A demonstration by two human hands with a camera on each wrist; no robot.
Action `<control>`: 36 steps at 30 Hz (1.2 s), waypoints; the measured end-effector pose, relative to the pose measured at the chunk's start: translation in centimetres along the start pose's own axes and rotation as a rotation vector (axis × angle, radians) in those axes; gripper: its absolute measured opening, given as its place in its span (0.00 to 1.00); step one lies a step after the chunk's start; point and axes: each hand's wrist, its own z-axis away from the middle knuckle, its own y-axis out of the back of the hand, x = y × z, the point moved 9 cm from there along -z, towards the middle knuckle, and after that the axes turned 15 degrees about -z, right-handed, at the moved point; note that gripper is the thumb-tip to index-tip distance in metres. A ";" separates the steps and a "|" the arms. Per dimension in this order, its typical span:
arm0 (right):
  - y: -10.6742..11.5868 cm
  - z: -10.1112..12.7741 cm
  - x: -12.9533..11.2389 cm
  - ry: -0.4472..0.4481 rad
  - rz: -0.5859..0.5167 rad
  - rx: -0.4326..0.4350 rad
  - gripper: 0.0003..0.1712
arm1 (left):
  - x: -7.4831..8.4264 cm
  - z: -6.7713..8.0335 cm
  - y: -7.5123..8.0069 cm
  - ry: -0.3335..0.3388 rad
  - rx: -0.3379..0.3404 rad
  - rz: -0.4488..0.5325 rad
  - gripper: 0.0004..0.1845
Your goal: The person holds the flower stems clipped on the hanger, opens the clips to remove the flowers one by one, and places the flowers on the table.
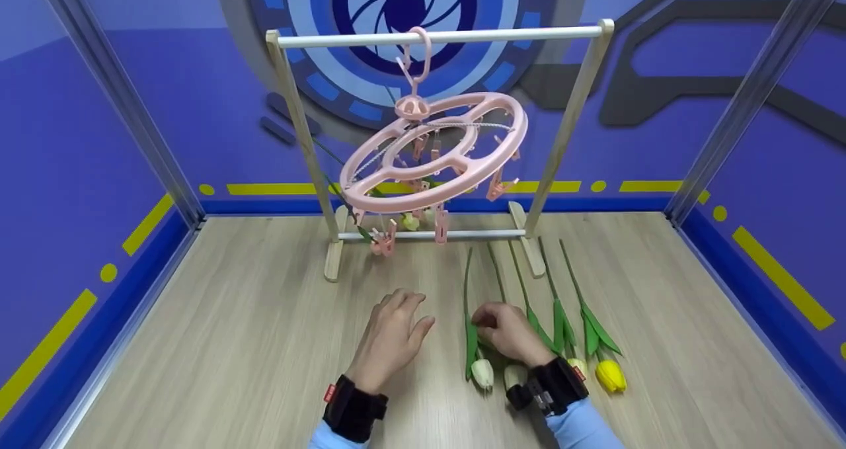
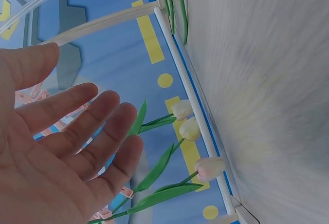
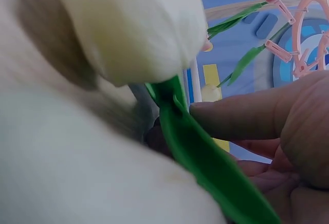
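My right hand (image 1: 512, 333) is over the left end of a row of tulips lying on the table. Its thumb and fingers pinch the green stem and leaf of the leftmost white tulip (image 1: 482, 373). In the right wrist view that tulip's white bloom (image 3: 139, 29) is close to the camera, with a fingertip on either side of its stem. A large pale blur covers the lower left. My left hand (image 1: 390, 336) hovers to the left of the row, holding nothing, its fingers loosely extended in the left wrist view.
A pink round clip hanger (image 1: 433, 198) hangs tilted from a wooden rack (image 1: 575, 115) behind the hands. Pale tulips (image 2: 209, 169) dangle from its clips, blooms down. More tulips lie rightward, ending with a yellow one (image 1: 611, 376). Blue walls (image 1: 99, 138) enclose the table (image 1: 218, 317).
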 end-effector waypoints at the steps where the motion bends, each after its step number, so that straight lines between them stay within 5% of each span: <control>1: 0.0 0.0 0.0 0.001 -0.003 -0.004 0.08 | 0.0 0.0 0.0 0.001 0.001 0.001 0.17; 19: 2.2 0.8 -2.6 0.008 -0.054 -0.053 0.09 | -1.8 -0.2 2.1 0.026 0.093 0.061 0.17; 28: 3.5 1.6 -5.6 0.047 -0.050 -0.088 0.10 | -4.4 -0.4 3.7 0.155 0.142 0.118 0.17; 36: 3.9 2.2 -8.0 0.111 -0.084 -0.080 0.10 | -7.7 -2.6 5.9 0.327 0.252 0.165 0.18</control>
